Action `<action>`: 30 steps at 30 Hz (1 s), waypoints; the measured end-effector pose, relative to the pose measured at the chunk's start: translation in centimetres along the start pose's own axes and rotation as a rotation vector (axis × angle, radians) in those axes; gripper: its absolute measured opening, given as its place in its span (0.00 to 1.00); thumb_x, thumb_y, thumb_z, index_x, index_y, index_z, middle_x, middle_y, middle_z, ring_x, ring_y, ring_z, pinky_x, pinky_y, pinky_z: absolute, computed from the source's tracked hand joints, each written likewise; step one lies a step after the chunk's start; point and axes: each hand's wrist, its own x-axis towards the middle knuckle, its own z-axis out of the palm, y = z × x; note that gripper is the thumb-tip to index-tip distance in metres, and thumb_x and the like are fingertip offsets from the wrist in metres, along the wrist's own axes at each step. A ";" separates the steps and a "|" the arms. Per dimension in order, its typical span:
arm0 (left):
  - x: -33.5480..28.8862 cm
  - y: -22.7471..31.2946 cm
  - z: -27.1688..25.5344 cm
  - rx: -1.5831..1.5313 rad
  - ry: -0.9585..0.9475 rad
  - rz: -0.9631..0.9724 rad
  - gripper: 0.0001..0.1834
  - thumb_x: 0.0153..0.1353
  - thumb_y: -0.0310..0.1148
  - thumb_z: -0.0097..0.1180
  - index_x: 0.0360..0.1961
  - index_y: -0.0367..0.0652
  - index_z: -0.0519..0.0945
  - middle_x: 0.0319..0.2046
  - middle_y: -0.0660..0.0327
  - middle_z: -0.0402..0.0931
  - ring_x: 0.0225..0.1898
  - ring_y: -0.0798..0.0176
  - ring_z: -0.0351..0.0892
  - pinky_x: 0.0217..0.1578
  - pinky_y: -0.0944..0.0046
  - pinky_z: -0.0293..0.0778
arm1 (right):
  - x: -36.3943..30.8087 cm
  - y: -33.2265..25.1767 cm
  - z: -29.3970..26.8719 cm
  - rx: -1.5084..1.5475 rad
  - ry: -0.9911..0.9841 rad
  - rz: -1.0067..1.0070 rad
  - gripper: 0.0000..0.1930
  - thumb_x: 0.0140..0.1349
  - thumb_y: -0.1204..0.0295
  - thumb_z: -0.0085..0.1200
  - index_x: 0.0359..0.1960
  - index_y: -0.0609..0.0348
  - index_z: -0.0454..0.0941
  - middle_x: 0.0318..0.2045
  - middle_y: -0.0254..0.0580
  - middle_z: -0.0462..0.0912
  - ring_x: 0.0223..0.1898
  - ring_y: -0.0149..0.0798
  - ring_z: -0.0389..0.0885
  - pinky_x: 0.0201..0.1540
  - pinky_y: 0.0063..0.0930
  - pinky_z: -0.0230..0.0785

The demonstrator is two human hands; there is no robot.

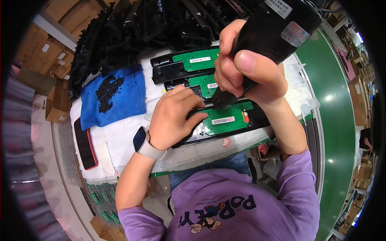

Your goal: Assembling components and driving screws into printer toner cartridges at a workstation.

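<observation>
White foam-covered table [122,140] carries, at near edge, long black plastic panel [189,137] with green circuit board [230,114]. Right hand [257,74] wraps black boxy handheld tool [275,34] above board. Left hand [175,114] half-curled over panel; pinching, cannot tell. Better keep tool upright, panel steady.

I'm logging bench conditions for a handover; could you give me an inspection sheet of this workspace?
Surface: white-covered worktop.
Work pieces: three black panels with green circuit boards; black tool over the nearest.
Clutter: small black pieces on a blue cloth; red-edged phone; piled black parts beyond.
Hands: right hand grips the tool; left hand rests at the nearest panel.
Cables: dark strand near the tool's upper end, too unclear to trace.
Surroundings: cardboard boxes left, green strip right.
</observation>
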 end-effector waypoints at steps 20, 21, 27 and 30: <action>-0.1 0.0 -0.1 0.023 0.068 0.036 0.08 0.45 0.31 0.62 0.24 0.41 0.76 0.23 0.58 0.71 0.31 0.52 0.71 0.32 0.57 0.68 | -0.5 0.0 1.8 -0.088 -0.054 -0.024 0.13 0.48 0.72 0.60 0.29 0.62 0.67 0.15 0.34 0.70 0.14 0.25 0.68 0.17 0.17 0.60; -0.1 -0.2 -0.5 0.060 0.089 0.030 0.07 0.46 0.30 0.61 0.24 0.40 0.76 0.23 0.58 0.71 0.31 0.53 0.72 0.31 0.57 0.69 | -0.7 0.2 1.8 0.025 -0.074 -0.074 0.15 0.48 0.70 0.61 0.31 0.62 0.66 0.15 0.34 0.70 0.13 0.26 0.67 0.16 0.18 0.60; -1.3 -3.9 -6.6 0.755 0.467 -0.381 0.04 0.51 0.27 0.57 0.28 0.39 0.78 0.26 0.56 0.75 0.30 0.50 0.75 0.29 0.56 0.71 | -1.8 -1.1 0.2 0.253 -0.093 -0.194 0.22 0.45 0.65 0.65 0.32 0.64 0.64 0.15 0.32 0.67 0.15 0.25 0.65 0.17 0.16 0.59; -3.7 -7.5 -8.4 0.946 0.297 -0.672 0.10 0.46 0.30 0.63 0.33 0.42 0.81 0.29 0.56 0.76 0.33 0.52 0.77 0.31 0.57 0.73 | -1.6 -1.1 -0.2 0.254 -0.139 -0.252 0.23 0.45 0.64 0.65 0.32 0.64 0.64 0.13 0.32 0.66 0.13 0.25 0.63 0.15 0.17 0.57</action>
